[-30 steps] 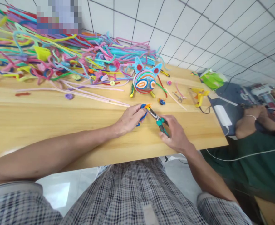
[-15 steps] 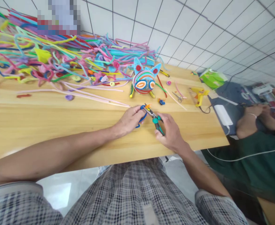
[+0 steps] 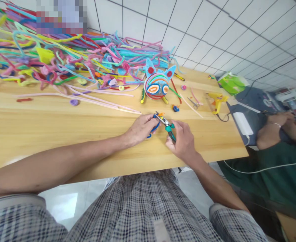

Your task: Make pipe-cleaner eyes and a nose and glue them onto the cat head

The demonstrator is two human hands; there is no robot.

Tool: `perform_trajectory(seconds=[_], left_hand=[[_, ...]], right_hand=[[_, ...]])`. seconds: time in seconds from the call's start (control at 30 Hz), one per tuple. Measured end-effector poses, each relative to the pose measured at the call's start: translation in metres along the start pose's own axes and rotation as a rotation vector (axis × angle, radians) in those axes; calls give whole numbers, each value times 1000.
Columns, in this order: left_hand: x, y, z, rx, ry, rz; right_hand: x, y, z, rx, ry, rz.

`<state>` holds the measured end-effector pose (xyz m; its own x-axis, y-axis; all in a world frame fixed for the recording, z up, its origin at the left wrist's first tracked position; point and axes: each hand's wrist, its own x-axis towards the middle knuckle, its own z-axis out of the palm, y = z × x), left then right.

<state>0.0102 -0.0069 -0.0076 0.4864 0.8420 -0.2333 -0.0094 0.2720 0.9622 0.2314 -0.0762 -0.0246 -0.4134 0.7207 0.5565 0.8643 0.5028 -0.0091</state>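
Observation:
Over the middle of the table, my left hand (image 3: 144, 128) pinches a blue pipe cleaner (image 3: 155, 127) with a bit of orange and yellow at its upper end. My right hand (image 3: 181, 138) is wrapped round the green-and-black handles of a pair of pliers (image 3: 168, 128). The pliers' jaws lie across the blue and orange piece, close to my left fingertips; whether they grip it I cannot tell. Just beyond my hands stands a cat-like figure (image 3: 158, 84) of coiled pipe cleaners with blue ears. A small blue and orange piece (image 3: 175, 108) lies to its right.
A large heap of coloured pipe cleaners (image 3: 69, 60) fills the back left. Pale pink stems (image 3: 104, 102) reach toward my left hand. Scissors (image 3: 194, 103) and a yellow glue gun (image 3: 216, 101) lie at the right. Another person's arm (image 3: 270, 131) rests at a neighbouring table.
The pliers' handles look slightly closer together in my right hand. My hands stay in nearly the same place, and the whole view has shifted a little.

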Motion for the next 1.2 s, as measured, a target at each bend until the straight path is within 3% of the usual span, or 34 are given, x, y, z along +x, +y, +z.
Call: perform_trajectory(seconds=[0.17,0.47,0.57,0.73,0.93,1.03,1.2], left_hand=[[-1,-1,0,10,-33,12],[3,3,-9,44,80,35],[5,4,-14,67,92,92],[9,5,-24,91,10,223],[12,2,-31,120,-98,198],[12,6,-30,116,-106,153],[11,16,-24,122,-107,87]], right_hand=[[0,6,5,-51,-1,31],[31,17,2,68,-301,169],[46,20,-2,265,-343,208],[67,26,-8,719,-506,404],[67,37,0,1266,-769,702],[65,41,3,1275,-749,702],[64,45,1,1012,-654,492]])
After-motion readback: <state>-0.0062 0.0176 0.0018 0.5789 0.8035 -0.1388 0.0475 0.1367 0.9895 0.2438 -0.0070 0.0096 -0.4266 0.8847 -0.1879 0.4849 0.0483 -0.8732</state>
